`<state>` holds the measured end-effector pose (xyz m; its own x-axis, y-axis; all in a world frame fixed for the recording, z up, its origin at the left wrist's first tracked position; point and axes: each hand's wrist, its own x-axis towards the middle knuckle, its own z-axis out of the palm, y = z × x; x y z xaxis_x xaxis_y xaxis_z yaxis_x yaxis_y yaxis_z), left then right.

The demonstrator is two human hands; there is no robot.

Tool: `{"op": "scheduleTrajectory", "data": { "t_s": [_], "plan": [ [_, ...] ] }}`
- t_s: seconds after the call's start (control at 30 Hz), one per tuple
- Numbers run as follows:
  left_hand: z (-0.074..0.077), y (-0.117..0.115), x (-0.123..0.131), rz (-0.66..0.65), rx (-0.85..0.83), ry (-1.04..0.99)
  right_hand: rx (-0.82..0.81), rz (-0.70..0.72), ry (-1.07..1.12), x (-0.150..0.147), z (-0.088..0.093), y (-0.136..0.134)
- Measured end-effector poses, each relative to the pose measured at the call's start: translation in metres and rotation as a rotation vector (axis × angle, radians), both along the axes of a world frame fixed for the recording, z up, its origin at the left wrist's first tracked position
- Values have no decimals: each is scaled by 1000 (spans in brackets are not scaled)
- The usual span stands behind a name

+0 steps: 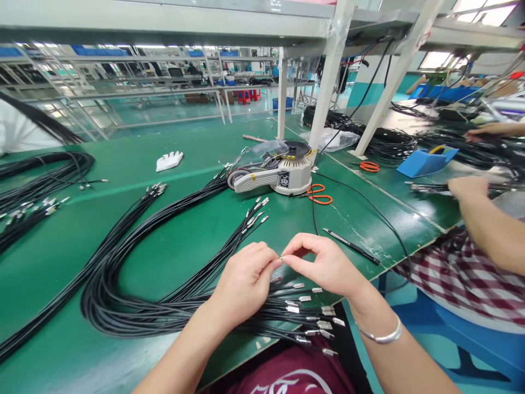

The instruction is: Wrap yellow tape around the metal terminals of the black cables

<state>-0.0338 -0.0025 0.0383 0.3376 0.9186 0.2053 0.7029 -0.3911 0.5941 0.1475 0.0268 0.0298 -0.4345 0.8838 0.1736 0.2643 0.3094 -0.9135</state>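
Note:
My left hand [249, 279] and my right hand [322, 264] meet fingertip to fingertip above the cables. Both are closed in a pinch; a tiny bit of something shows between the tips, too small to name. Under and beside my left hand runs a thick bundle of black cables [123, 314], curving round on the green table. Their metal-tipped ends [324, 325] fan out below my hands, near the table edge. More connector ends [254, 216] point up just beyond my left hand. A silver bangle [381, 336] circles my right wrist.
Beyond my hands stands a tape dispenser [293, 175], orange-handled scissors [320, 195] beside it. A black utility knife [353, 246] lies right of my right hand. A white glove [169, 161] lies farther back. At right, a co-worker's hand [467, 189] holds cables near a blue holder [426, 162].

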Motion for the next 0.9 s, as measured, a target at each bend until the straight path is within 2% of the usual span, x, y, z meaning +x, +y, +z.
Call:
{"op": "scheduleTrajectory", "data": {
  "t_s": [0.1, 0.23, 0.33, 0.43, 0.53, 0.73, 0.8, 0.9],
  "plan": [
    [1, -2, -9, 15, -137, -25, -81, -50, -36, 2, -6, -1],
    [-4, -9, -29, 203, -313, -77, -288, -149, -13, 1, -22, 1],
    [-12, -16, -37, 210, -375, -61, -355, -160, -17, 1, -29, 3],
    [-18, -18, -36, 188, -363, -52, -365, -160, -41, 3, -30, 5],
    [-18, -17, -39, 212, -300, -53, -361, -159, -60, 5, -28, 5],
    [-10, -26, -84, 424, -231, -37, -289, -134, -80, 10, -29, 0],
    [-11, -34, -95, 410, -239, 32, -274, -121, -76, 12, -31, 0],
    [-17, -40, -96, 290, -234, 120, -277, -128, -64, 12, -34, 0]
  ]
}}
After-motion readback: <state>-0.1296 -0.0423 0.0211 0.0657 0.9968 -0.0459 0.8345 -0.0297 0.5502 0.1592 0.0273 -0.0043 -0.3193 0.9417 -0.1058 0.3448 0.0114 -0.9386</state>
